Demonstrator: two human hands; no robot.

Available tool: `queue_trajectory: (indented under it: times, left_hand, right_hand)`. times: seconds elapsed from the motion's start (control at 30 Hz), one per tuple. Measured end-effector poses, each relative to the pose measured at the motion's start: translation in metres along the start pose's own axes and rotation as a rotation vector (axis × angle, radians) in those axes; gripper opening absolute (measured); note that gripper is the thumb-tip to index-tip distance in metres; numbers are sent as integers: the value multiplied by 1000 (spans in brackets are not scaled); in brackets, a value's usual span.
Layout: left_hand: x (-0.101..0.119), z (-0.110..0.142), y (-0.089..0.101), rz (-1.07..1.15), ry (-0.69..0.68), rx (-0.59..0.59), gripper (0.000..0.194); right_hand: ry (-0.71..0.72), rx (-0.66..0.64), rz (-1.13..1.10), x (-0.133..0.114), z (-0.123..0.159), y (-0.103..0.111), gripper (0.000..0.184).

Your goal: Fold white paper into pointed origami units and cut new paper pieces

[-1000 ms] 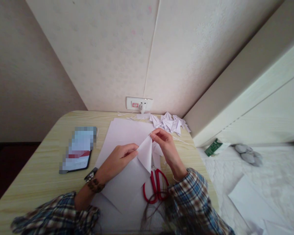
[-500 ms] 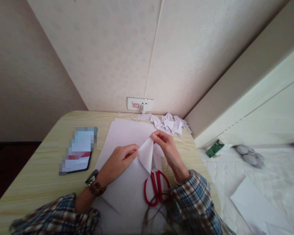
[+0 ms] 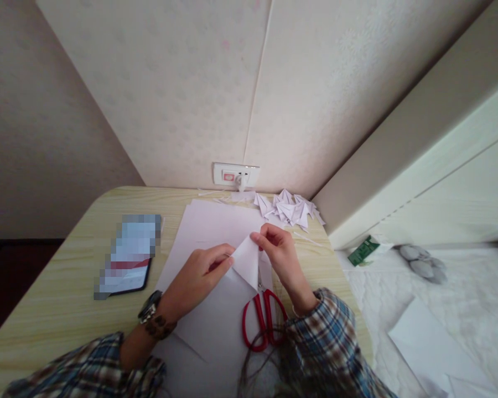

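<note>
A folded piece of white paper [image 3: 246,264], roughly triangular, is held between both hands above a stack of white paper sheets [image 3: 209,224]. My left hand [image 3: 201,275] pinches its left corner between thumb and fingers. At the upper right corner, my right hand [image 3: 280,251] grips the paper with thumb and curled fingers. Red-handled scissors [image 3: 268,320] lie on the sheets just below the folded paper; their blades are mostly hidden. Several folded white paper pieces [image 3: 288,209] sit in a pile beyond my right hand.
A phone [image 3: 130,254] with a blurred screen lies at the left of the wooden table [image 3: 66,287]. Behind the table is a wall socket [image 3: 235,175] with a plug. To the right, a green carton [image 3: 364,250] and a white sheet [image 3: 435,342] rest on a quilted surface.
My right thumb has slid slightly down and left along the folded paper's upper edge. Both hands still hold it. The whole view has shifted a little.
</note>
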State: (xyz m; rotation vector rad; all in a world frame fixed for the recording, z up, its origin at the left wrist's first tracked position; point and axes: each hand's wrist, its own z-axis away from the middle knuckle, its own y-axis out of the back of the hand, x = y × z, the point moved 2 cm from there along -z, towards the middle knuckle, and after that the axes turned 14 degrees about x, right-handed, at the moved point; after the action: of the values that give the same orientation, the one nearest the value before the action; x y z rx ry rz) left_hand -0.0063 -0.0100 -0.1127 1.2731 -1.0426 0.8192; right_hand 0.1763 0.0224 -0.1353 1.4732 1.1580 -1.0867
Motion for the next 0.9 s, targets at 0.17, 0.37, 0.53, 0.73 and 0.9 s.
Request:
queue_trajectory:
  times: [0.17,0.37,0.53,0.73,0.9]
  left_hand:
    - [-3,-1,1,-15,3,54,27]
    - [-2,-2,1,-17,-8,68,27]
    - [-2,-2,1,-22,-9,62,25]
    - [-4,-1,3,-38,-4,123,26]
    - [-2,-2,2,-25,-9,133,27]
  right_hand:
    - [-19,-45,-7,0,1,-5,28]
    - [-31,-58,-3,3,1,-5,34]
    - [-46,-66,-2,4,1,-5,33]
    - [-103,-68,-35,-5,3,-10,44]
    - [-70,-45,-13,-2,4,-9,41]
